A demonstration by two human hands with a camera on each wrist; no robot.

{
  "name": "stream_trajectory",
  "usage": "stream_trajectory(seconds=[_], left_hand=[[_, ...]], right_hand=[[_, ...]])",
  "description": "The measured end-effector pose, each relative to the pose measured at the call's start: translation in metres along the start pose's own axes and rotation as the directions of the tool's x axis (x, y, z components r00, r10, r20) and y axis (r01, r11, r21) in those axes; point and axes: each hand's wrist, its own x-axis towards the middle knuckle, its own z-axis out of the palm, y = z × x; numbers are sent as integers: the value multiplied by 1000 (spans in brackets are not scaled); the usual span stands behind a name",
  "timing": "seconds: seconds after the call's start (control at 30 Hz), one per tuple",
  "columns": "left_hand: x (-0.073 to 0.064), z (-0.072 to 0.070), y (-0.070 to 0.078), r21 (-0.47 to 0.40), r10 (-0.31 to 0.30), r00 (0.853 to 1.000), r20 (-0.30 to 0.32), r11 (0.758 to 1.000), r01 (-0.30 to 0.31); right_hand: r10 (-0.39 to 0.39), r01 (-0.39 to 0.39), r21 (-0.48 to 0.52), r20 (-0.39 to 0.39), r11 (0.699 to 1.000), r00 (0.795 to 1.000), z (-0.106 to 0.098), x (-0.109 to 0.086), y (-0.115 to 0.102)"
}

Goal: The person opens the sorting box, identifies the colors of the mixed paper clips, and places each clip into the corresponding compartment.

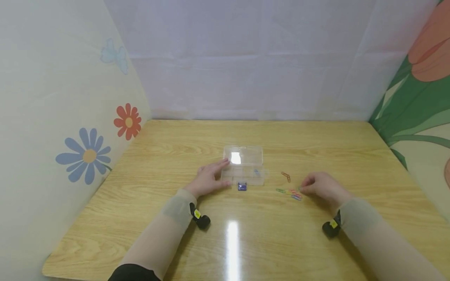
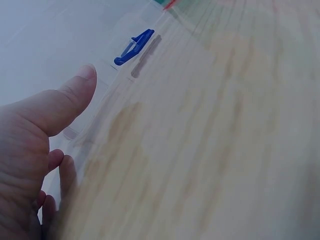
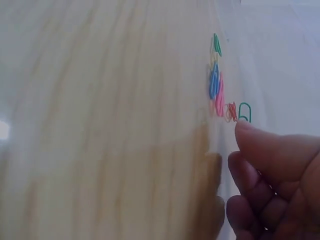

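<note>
A clear plastic compartment box [image 1: 248, 181] stands on the table with its lid [image 1: 251, 156] folded back. A light-blue paper clip [image 1: 257, 172] lies in a right-hand compartment, and a blue latch [image 1: 242, 186] hangs at the front edge. My left hand [image 1: 208, 180] rests at the box's left end, fingers stretched toward the lid and thumb [image 2: 80, 90] along the front. To the right, my right hand [image 1: 323, 188] pinches a green paper clip [image 3: 244, 111] between thumb and forefinger. Just left of that hand lies a small group of coloured paper clips [image 1: 289, 192].
Behind the group, orange paper clips [image 1: 286, 176] lie on the wooden table [image 1: 260, 226], right of the box. A white sheet [image 1: 260, 86] hangs at the back edge. Flower-patterned panels [image 1: 88, 156] flank the table on both sides.
</note>
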Motion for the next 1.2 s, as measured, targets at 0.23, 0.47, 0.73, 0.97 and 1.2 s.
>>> stream_trajectory(seconds=[0.23, 0.47, 0.73, 0.97, 1.2], left_hand=[[0, 0, -1, -6, 6, 1000, -1, 1000, -6], [0, 0, -1, -1, 10, 1000, -4, 1000, -10], [0, -1, 1, 2, -3, 1000, 8, 1000, 2], [-1, -2, 2, 0, 3, 1000, 9, 1000, -3], [0, -1, 2, 3, -8, 1000, 8, 1000, 8]], right_hand=[[-32, 32, 10, -5, 999, 999, 1, -1, -6], [-81, 79, -57, -21, 995, 997, 2, 5, -11], [-98, 97, -16, -44, 995, 994, 7, 8, -17], [-144, 145, 15, -80, 989, 986, 13, 12, -26], [-133, 138, 43, -97, 990, 986, 22, 19, -43]])
